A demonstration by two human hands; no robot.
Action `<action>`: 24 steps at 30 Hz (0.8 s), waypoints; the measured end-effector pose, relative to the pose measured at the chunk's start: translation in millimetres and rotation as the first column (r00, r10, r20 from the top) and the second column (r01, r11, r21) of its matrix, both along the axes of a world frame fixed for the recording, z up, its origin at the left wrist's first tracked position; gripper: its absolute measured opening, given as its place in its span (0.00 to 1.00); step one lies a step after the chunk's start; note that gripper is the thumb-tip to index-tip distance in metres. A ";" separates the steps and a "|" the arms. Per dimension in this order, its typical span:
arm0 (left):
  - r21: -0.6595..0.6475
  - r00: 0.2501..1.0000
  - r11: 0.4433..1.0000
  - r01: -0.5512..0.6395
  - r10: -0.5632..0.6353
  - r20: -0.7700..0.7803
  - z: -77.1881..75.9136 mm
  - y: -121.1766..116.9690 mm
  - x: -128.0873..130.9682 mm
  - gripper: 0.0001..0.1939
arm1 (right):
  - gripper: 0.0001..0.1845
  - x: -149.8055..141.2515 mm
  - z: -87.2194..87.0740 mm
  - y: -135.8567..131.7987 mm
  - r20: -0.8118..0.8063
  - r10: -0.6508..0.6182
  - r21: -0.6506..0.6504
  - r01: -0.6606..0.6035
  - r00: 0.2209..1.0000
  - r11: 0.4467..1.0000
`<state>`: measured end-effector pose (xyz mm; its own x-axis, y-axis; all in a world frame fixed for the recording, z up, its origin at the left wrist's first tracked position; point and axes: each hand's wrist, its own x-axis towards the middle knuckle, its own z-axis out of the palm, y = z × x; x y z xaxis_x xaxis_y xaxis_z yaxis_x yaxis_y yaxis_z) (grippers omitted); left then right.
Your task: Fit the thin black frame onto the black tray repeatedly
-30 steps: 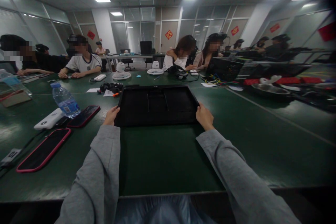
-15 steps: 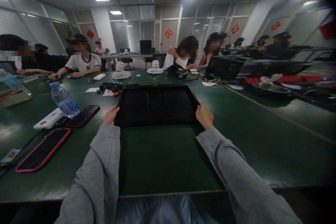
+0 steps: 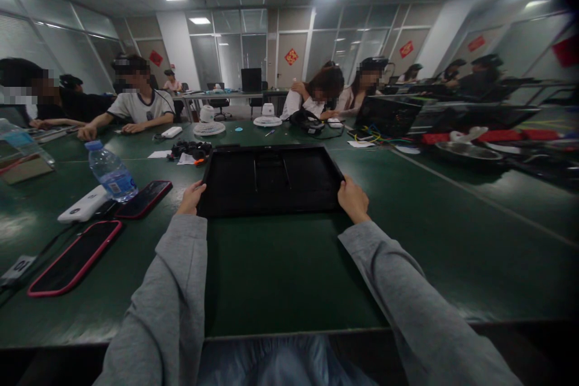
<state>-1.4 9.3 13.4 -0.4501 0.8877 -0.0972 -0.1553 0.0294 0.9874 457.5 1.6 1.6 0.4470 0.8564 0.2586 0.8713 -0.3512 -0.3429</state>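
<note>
A black, shallow, tray-like panel (image 3: pixel 226 184) with a raised rim lies on the green table in front of me. Two thin, pale rod-like lines run across its dark inside; I cannot tell whether they are metal parts. My left hand (image 3: pixel 192 198) is closed on its left edge, thumb over the rim. On the opposite edge, my right hand (image 3: pixel 353 199) grips in the same way. The fingers beneath both edges are partly hidden.
Left of the panel are a water bottle (image 3: pixel 112 175), a white power bank (image 3: pixel 82 205) and two phones with red-edged cases, the nearer phone (image 3: pixel 76 258) closest to me. Two white fans (image 3: pixel 208 128) stand beyond. A pan (image 3: pixel 468 154) sits right; several people surround the table.
My hands and the black panel stay in place. At the left, a co-worker's hand has shifted slightly outward to the left, and another person across the table has moved their head a little.
</note>
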 end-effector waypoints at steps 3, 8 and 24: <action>-0.047 1.000 0.999 -0.021 0.022 0.014 -4.7 4.0 -2.7 0.19 | 0.29 0.2 0.0 0.0 0.015 0.008 0.010 -0.009 1.000 1.000; -0.057 0.999 0.998 -0.014 0.016 0.038 -12.1 10.8 -8.1 0.18 | 0.28 -1.4 1.8 -1.6 0.021 0.005 -0.005 -0.005 1.000 1.000; -0.057 0.999 0.998 -0.032 0.034 0.031 -11.3 10.9 -7.8 0.17 | 0.29 -1.5 2.9 -0.7 0.016 -0.001 -0.012 0.001 1.000 1.000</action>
